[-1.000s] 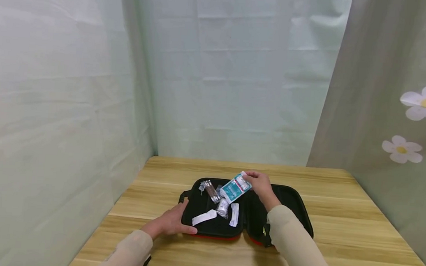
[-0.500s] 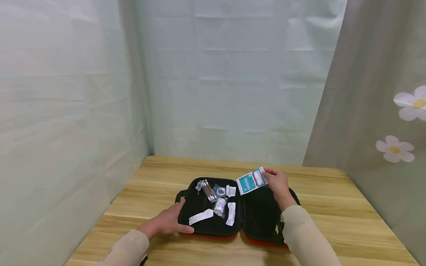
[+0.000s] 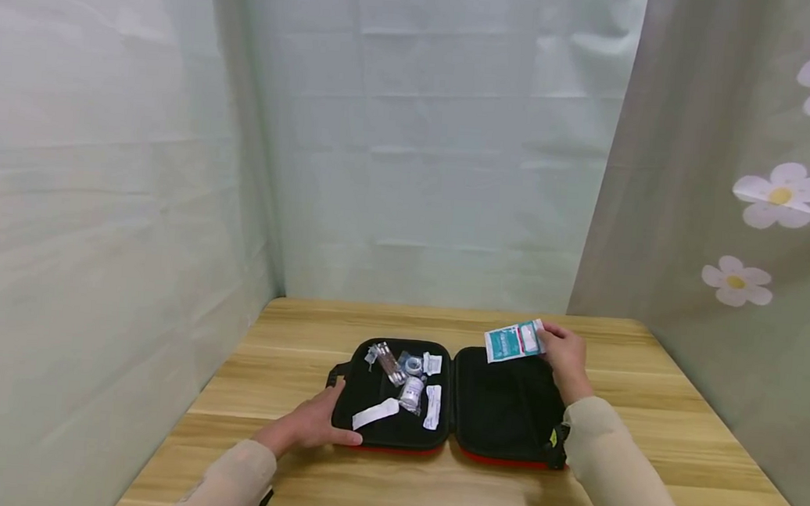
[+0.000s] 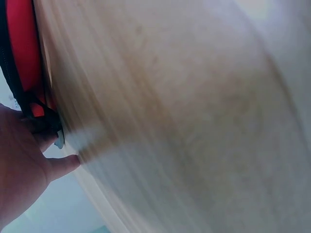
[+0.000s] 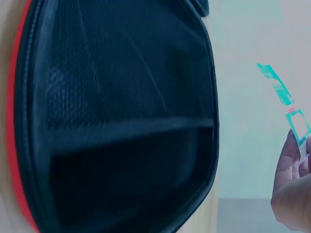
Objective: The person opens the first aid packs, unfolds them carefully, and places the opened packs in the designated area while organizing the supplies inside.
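My right hand (image 3: 561, 356) pinches a teal-and-white packet (image 3: 514, 341) by its right end, above the far edge of the case's right half. In the right wrist view the packet (image 5: 282, 92) shows partly washed out. The hard-shell case (image 3: 392, 437), black inside with red outside, lies unfolded on the table. My left hand (image 3: 316, 421) rests at the left half's near-left corner, thumb stretched along the front edge. The left half holds a bagged white roll (image 3: 412, 393), brown-filled swab tubes (image 3: 388, 364), a tape roll (image 3: 413, 366), a small white packet (image 3: 432, 364) and white paper strips (image 3: 376, 413).
A wooden table (image 3: 360, 493) carries the case. The right half (image 5: 131, 87) has a mesh pocket on its inside. Pale curtains (image 3: 425, 168) hang behind and to the left, and a flowered one (image 3: 662, 208) hangs on the right.
My right hand has carried the packet rightward from over the left half to over the right half, uncovering the tape roll and small white packet. The left hand stays at the case's corner.
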{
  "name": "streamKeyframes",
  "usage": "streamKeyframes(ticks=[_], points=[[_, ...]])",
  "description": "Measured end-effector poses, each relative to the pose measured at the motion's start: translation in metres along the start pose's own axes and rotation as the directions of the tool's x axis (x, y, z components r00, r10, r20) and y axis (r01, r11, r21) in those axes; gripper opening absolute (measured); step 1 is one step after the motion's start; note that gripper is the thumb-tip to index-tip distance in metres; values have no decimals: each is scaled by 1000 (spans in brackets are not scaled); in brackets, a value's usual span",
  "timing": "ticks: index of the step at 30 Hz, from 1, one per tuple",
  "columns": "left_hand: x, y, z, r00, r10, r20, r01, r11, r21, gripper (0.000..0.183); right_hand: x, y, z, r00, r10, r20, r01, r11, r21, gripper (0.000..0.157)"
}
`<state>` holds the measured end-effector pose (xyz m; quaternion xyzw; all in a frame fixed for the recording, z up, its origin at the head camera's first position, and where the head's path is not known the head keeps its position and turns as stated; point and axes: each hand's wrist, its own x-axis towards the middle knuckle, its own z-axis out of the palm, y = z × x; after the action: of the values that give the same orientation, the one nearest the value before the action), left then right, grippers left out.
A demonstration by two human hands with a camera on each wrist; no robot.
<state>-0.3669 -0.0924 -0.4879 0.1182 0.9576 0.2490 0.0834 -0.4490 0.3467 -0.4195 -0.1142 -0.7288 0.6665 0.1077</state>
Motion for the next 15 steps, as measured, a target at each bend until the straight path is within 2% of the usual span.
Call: streamKeyframes(ticks=[7, 15], points=[[-3, 4, -4, 1000, -1, 4, 1, 1000, -4, 122, -5, 7, -21, 996, 21, -81, -16, 998, 64, 41], [-1, 2, -3, 1000, -5, 11, 5, 1000, -14, 124, 0, 29, -42, 987, 64, -150, -48, 993, 110, 40]])
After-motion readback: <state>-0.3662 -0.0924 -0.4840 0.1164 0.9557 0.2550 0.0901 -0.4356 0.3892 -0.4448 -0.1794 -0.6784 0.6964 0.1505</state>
